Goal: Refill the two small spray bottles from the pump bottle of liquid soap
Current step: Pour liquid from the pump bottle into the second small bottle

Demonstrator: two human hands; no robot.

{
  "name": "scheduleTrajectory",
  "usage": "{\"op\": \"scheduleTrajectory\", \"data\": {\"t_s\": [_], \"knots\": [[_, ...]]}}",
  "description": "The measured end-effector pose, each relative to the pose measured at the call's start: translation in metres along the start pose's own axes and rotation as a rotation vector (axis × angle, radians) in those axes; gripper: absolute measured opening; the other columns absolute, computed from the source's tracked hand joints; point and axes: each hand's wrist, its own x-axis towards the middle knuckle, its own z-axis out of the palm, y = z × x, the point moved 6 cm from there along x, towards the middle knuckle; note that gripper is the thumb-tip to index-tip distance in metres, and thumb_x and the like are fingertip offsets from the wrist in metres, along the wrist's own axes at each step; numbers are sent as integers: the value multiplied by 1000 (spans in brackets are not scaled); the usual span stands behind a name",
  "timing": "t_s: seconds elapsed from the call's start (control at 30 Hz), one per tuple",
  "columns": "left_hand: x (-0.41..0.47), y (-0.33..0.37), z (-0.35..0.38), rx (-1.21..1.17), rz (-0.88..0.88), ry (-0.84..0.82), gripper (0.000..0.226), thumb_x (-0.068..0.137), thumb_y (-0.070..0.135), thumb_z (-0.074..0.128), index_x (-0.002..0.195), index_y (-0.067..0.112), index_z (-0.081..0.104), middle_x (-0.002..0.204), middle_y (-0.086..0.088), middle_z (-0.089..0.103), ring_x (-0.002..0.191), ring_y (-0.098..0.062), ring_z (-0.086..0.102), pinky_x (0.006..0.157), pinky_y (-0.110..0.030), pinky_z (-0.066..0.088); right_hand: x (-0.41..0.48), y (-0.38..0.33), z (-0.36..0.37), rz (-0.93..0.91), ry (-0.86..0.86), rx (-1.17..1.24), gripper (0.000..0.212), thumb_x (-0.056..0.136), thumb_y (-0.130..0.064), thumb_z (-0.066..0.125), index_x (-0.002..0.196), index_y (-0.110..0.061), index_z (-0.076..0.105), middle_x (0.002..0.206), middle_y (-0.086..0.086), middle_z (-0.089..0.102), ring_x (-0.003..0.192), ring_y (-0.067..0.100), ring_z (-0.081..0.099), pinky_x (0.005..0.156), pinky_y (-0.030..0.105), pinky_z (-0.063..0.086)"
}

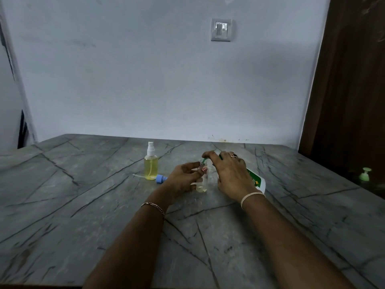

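A small clear spray bottle (202,182) stands uncapped on the marble table (104,205), with a little yellow liquid at its bottom. My left hand (183,178) grips it from the left. My right hand (231,174) rests on top of the white pump bottle (258,181), which leans to the left, its green nozzle (205,159) right over the small bottle's mouth. A second spray bottle (151,164), full of yellow liquid and with a white sprayer on, stands to the left. A blue sprayer head (160,178) with its tube lies beside it.
A green pump dispenser (365,175) sits low at the far right, off the table. A brown curtain (354,80) hangs on the right. The wall behind carries a light switch (221,29).
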Motion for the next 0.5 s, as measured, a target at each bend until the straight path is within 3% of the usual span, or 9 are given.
{"op": "scheduleTrajectory", "data": {"t_s": [0.13,0.27,0.5], "knots": [[0,-1,0,10,-8,8,47,87,29,65,131,15,54,114,-10,67,100,-20,64,87,-37,52,-3,4,0,-3,-22,-20,84,79,-9,65,141,-42,19,121,6,52,118,28,47,98,45,41],[-1,0,0,21,-3,1,47,88,28,64,131,14,54,116,-11,67,96,-17,63,78,-29,52,-7,5,-3,-14,-31,-30,87,83,-8,60,145,-46,13,120,7,51,118,28,45,98,45,40],[1,-2,-1,9,4,-9,48,86,30,67,130,15,56,113,-10,69,91,-14,64,76,-29,51,0,-2,-1,15,-18,-9,75,77,-9,66,135,-37,28,120,6,53,117,28,48,97,45,41]]}}
